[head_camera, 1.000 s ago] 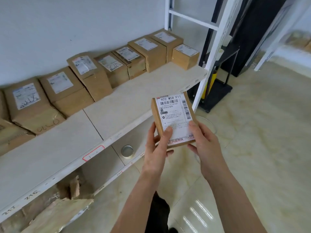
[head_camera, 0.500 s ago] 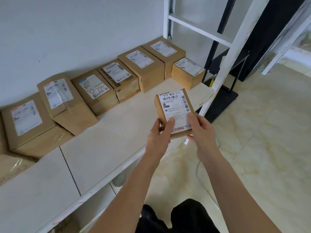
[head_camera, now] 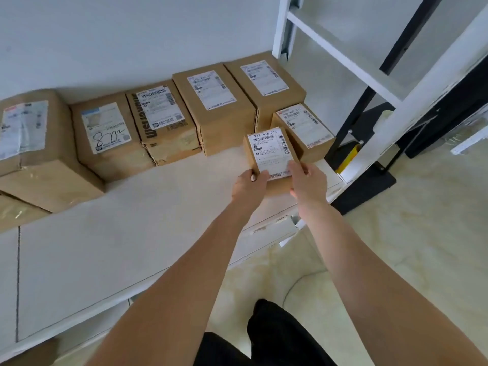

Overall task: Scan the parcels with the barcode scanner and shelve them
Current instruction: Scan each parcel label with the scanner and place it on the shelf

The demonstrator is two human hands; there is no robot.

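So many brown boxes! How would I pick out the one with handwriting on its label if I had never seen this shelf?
Start at the white shelf against the wall, where parcels stand in a row. The handwritten parcel is second from the left in view, just left of the box with bold black print down its side. Only its label carries a large black scrawl.

- A row of parcels (head_camera: 163, 120) lines the back of the white shelf (head_camera: 105, 247) against the wall, closing off the rear.
- The front strip of the shelf lies bare, wide at the left and middle.
- At the right end a small labelled box (head_camera: 303, 130) stands forward of the row, narrowing the gap there.
- A white upright post (head_camera: 422, 96) borders the shelf's right end.
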